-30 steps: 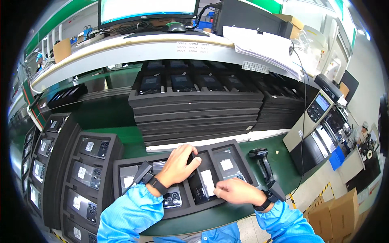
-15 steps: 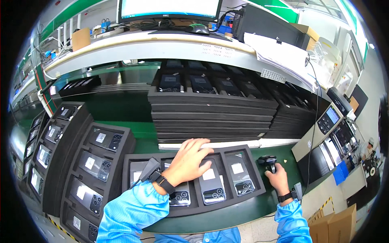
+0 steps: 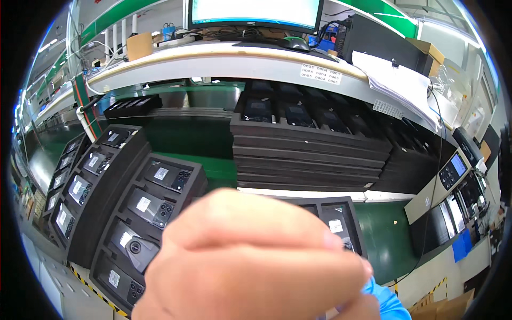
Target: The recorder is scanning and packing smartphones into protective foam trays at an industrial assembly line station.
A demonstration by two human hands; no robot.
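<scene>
My left hand (image 3: 240,256) is very close and blurred, covering the lower middle of the head view. Its fingers are curled and pressed together; whatever they may hold is hidden. A grey wrist device (image 3: 137,249) shows at its left. Behind the fingertips, a blue sleeve (image 3: 386,301) of my right arm comes in at the lower right; my right hand is almost wholly hidden. Beyond my left hand lies a black foam tray (image 3: 358,226), mostly covered. One phone (image 3: 336,220) with a white label shows in its right end. The black handheld scanner is out of sight.
To the left, a foam tray (image 3: 200,178) holds several phones, with more trays (image 3: 106,210) beside it. Stacked foam trays (image 3: 312,160) stand at the back under a shelf (image 3: 224,64) with a monitor (image 3: 256,13). A label printer (image 3: 442,186) stands at the right.
My left hand has risen from the front tray toward the head camera and its fingers have closed. The scanner has left its spot on the table. The view has turned leftward.
</scene>
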